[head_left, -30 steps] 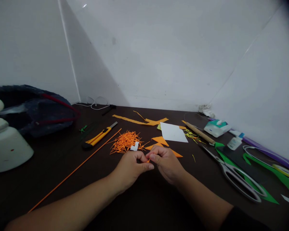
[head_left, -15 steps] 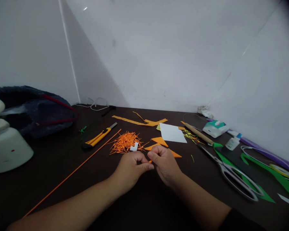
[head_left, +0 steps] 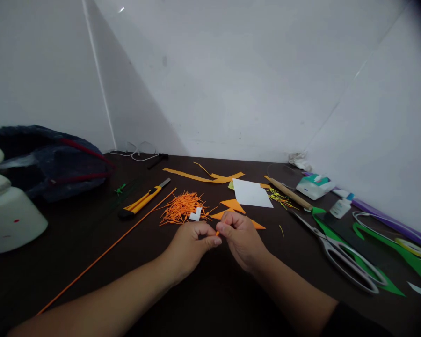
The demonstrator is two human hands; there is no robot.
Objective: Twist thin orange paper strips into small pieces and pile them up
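My left hand (head_left: 192,241) and my right hand (head_left: 240,236) meet at the middle of the dark table, thumbs and fingers pinched on a small orange piece (head_left: 217,233) between them. Just beyond my left hand lies a pile of thin orange pieces (head_left: 182,207), with a small white scrap (head_left: 195,214) on its near edge. Orange paper triangles (head_left: 233,205) lie behind my right hand, partly covered by it. A white sheet (head_left: 252,193) is farther back.
Left of the pile are a yellow cutter (head_left: 142,201) and a long orange stick (head_left: 108,250). Scissors (head_left: 331,245), green paper (head_left: 407,260), a glue bottle (head_left: 341,207) and a tissue pack (head_left: 315,186) lie right. A white container (head_left: 14,220) and dark bag (head_left: 70,164) stand left.
Both hands keep their pinch and have shifted very slightly; the orange piece between them now sits a little farther left and is tilted more upright.
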